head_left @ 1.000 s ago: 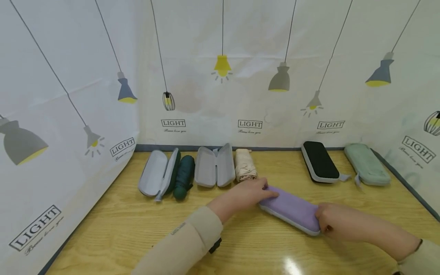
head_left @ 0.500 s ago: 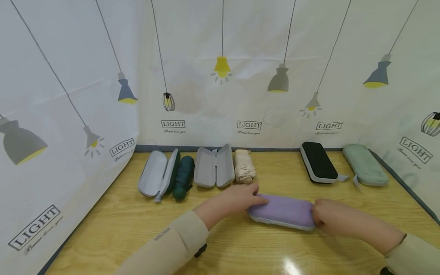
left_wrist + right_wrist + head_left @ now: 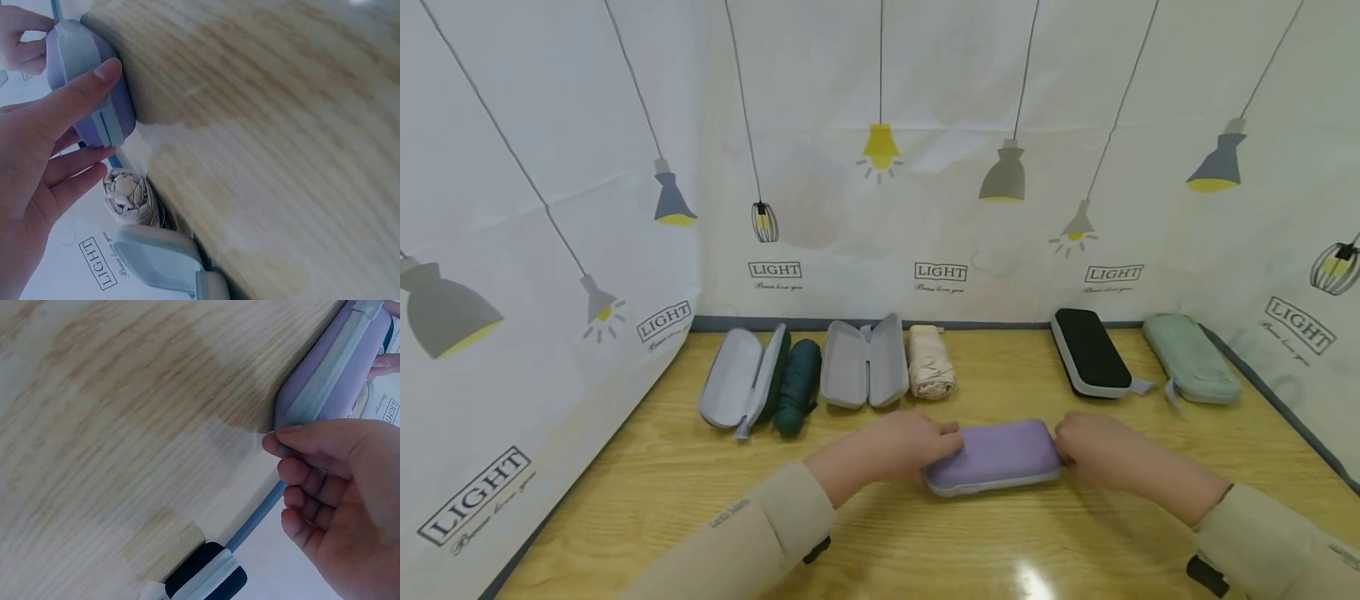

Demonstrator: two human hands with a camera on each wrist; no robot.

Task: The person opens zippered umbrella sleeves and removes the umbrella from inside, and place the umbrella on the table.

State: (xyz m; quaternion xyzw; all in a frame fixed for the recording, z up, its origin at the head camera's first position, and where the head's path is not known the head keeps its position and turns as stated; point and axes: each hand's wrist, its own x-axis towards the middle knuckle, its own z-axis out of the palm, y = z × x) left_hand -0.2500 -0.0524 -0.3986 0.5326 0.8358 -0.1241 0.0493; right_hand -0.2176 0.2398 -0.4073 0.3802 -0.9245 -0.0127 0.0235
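A purple zip case (image 3: 996, 454) with a pale grey zipper band lies closed on the wooden table, nearly crosswise in front of the person. The left hand (image 3: 898, 446) grips its left end, thumb on the near side and fingers round the far side, as the left wrist view shows. At the case's right end the right hand (image 3: 1097, 454) pinches the small zipper pull (image 3: 284, 449) between thumb and forefinger; most of the pull is hidden. The other right fingers are curled beside it.
Along the back stand an open green case (image 3: 730, 379), a folded dark green umbrella (image 3: 799, 383), an open grey case (image 3: 846, 367) and a rolled beige umbrella (image 3: 931, 362). A black case (image 3: 1092, 350) and a mint case (image 3: 1193, 358) lie back right, before a lamp-print backdrop (image 3: 820, 167).
Both hands have brought the purple case leftward and turned it, its right end swinging away from the person. The left hand keeps its grip, and the right hand stays at the right end.
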